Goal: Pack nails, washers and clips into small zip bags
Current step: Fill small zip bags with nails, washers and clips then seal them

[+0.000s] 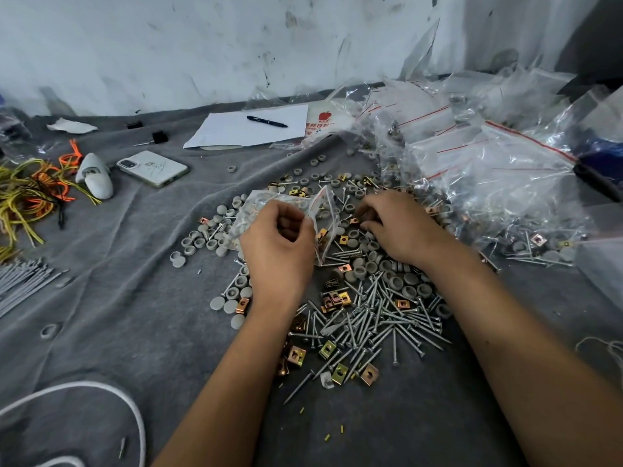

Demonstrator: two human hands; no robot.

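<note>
Both hands work over a heap of hardware on a grey cloth (141,264) that covers the bench. The left hand (278,246) grips a small zip bag (325,210) by its mouth, fingers curled round the plastic — the bag stands tilted above the heap, a red seal line along its top. The right hand (401,227) is just beside it, fingertips curled down into the pile among grey washers (384,267) and brass clips (335,298); whether it pinches a piece I cannot tell.

Nails (377,318) lie in a loose spread near the middle of the cloth, between the forearms, with more clips mixed in toward the near edge. More washers are scattered to the left of the bag.

Toward the far right corner sits a mound of clear zip bags (488,156). At the far edge lies a white sheet (236,129) with a pen (266,122) on it. A phone (152,168) lies left of centre, and a tangle of yellow and orange cords (30,187) sits by the left edge.
</note>
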